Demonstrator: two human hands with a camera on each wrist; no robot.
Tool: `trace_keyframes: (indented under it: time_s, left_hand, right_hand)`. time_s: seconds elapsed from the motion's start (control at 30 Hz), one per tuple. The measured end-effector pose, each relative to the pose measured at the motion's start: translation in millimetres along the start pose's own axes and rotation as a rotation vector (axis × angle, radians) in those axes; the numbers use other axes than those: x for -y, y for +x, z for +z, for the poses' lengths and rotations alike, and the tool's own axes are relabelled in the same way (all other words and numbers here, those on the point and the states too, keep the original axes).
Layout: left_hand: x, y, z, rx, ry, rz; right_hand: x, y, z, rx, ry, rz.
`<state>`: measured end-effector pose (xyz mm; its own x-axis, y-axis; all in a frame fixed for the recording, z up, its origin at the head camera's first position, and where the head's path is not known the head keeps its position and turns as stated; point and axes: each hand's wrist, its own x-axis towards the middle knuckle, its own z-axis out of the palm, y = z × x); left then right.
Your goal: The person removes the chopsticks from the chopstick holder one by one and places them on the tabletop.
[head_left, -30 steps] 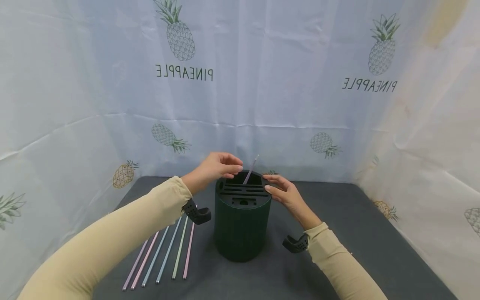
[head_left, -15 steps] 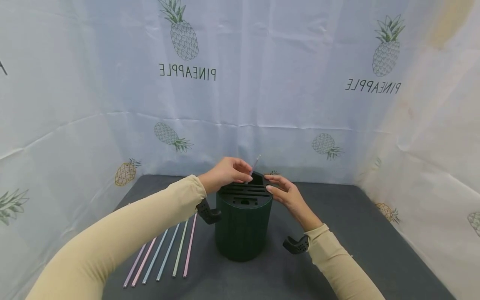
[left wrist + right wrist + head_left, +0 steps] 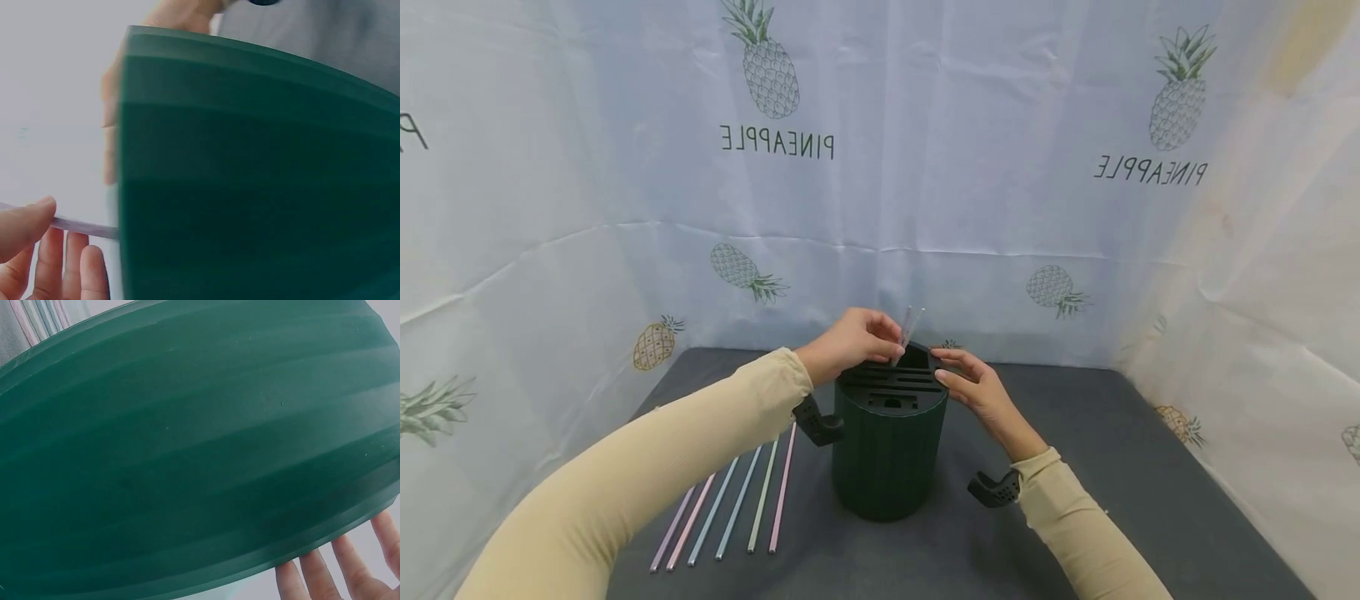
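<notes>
Near the centre of the head view stands a dark green knife block [image 3: 889,458], round, with a black slotted top and a larger opening at the back. My left hand [image 3: 857,340] pinches a pale purple straw [image 3: 87,229] between thumb and fingers over that back opening. The straw leans, its lower end hidden in the block; its upper end looks blurred or doubled in the head view. My right hand [image 3: 973,387] rests with fairly straight fingers on the right side of the block's rim. In the right wrist view its fingertips [image 3: 315,565] touch the block's edge.
Several pastel straws, among them a pink straw [image 3: 782,492] and a green straw [image 3: 763,500], lie side by side on the dark grey tabletop [image 3: 925,567] left of the block. A pineapple-print curtain [image 3: 962,200] hangs behind and on both sides.
My left hand has moved right and taken hold of the purple straw, which was leaning in the back opening. Its top has since shifted slightly. The right hand stays at the rim.
</notes>
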<state>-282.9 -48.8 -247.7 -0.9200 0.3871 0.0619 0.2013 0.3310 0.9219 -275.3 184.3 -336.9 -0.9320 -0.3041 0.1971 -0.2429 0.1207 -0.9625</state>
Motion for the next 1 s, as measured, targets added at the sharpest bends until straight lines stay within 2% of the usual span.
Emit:
trace_keyframes:
  time_s: [0.13,0.23,0.3,0.47,0.53,0.6,0.67,0.77,0.87,1.0]
  left_hand:
    - [-12.5,-2.6,-10.9,-0.081,-0.074,0.065]
    - [-27.2,-5.9,-24.2,-0.151,-0.181,0.141]
    - [-38.9,-9.8,-35.5,-0.197,-0.285,0.202]
    - [-62.1,-23.7,-69.6,-0.311,-0.617,0.383]
    - [-66.5,-30.3,-84.6,-0.363,-0.71,0.429]
    - [-67.2,-36.6,-99.3,-0.418,-0.761,0.445]
    - [-63.2,-42.7,-113.4,-0.448,-0.783,0.434]
    - [-49.0,-51.1,-131.5,-0.483,-0.791,0.395]
    - [-26.8,-59.1,-145.8,-0.509,-0.746,0.337]
    - [12.7,-70.6,-160.3,-0.536,-0.626,0.223]
  right_hand:
    - [-1,0.3,-1,0.004,0.003,-0.003]
    - [-2,0.4,-1,0.006,0.004,-0.01]
    - [-2,0.0,-2,0.01,0.001,-0.018]
    - [-3,-1.0,-3,0.021,0.0,-0.026]
    - [-3,-1.1,-3,0.024,0.003,-0.027]
    - [-3,-1.1,-3,0.024,0.008,-0.028]
    - [-3,-1.1,-3,0.023,0.01,-0.029]
    - [-3,-0.7,-3,0.021,0.01,-0.028]
    - [-3,-0.7,-3,0.02,0.012,-0.025]
    - [-2,-0.4,-1,0.023,0.013,-0.02]
